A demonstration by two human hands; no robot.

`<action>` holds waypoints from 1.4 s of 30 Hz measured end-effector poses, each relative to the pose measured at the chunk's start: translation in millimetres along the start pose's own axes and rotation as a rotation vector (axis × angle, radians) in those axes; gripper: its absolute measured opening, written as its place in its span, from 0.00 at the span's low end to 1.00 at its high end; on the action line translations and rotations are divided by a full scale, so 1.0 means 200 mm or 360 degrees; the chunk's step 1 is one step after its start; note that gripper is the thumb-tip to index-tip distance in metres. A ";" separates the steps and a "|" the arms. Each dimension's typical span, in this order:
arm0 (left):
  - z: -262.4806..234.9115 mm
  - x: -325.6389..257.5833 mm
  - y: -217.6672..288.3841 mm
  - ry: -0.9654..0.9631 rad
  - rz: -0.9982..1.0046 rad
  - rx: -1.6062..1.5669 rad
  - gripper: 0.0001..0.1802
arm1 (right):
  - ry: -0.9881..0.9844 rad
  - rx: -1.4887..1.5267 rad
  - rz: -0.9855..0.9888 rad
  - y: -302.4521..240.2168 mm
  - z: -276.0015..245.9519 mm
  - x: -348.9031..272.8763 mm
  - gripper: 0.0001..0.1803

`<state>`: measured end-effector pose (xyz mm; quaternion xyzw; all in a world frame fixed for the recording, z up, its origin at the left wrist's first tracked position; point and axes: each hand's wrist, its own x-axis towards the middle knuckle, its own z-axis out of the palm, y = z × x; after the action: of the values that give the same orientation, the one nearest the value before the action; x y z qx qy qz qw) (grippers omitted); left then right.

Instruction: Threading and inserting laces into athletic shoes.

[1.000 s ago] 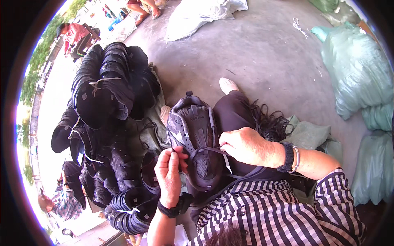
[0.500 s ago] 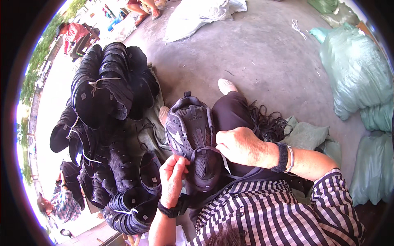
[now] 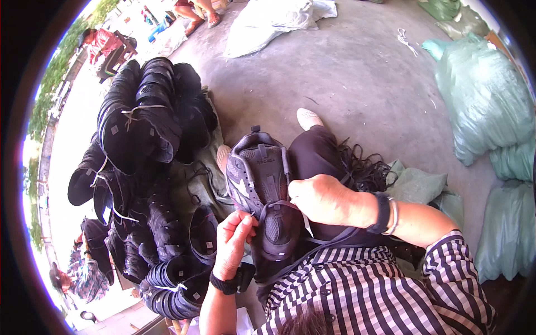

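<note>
Bundled black uppers (image 3: 131, 139) and pale green sacks (image 3: 486, 100) flank the grey floor (image 3: 268, 84) as I look down on a dark shoe (image 3: 262, 167) at the wearer's lap (image 3: 326, 230), its black lace (image 3: 282, 202) pinched by thumb and finger of the left hand (image 3: 235, 231) and gripped in the curled right hand (image 3: 324, 198). Blurred lettering marks the tongue (image 3: 268, 159).

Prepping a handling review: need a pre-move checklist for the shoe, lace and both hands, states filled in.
1. Dark grey mesh shoe with white side patch, toe toward the person: ok.
2. Thin, dark lace across the shoe's front: ok.
3. Right hand closed at the lace's right side: ok.
4. Left hand pinched at the shoe's left edge: ok.
5. Eyelets toward the heel threaded: not ok, holes show bare.
6. Lace tip free: cannot tell, fingers cover it.
</note>
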<state>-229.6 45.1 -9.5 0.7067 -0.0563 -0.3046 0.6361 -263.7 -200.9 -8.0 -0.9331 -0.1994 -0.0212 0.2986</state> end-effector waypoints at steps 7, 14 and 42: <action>0.06 0.01 0.05 0.0110 0.0022 -0.0037 0.12 | 0.0023 -0.0036 0.0227 -0.06 -0.04 -0.03 0.06; 0.08 0.05 0.07 0.0110 0.0167 0.0168 0.12 | -0.0205 0.0288 0.0298 0.01 -0.10 0.00 0.05; 0.10 0.24 0.40 -0.0272 0.1756 0.2833 0.05 | -0.0084 -0.0253 -0.0483 -0.04 -0.22 0.10 0.14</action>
<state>-175.7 -8.6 48.2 0.7717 -0.6188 0.1300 -0.0684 -244.1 -213.1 36.0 -0.9132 -0.3434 -0.0572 0.2119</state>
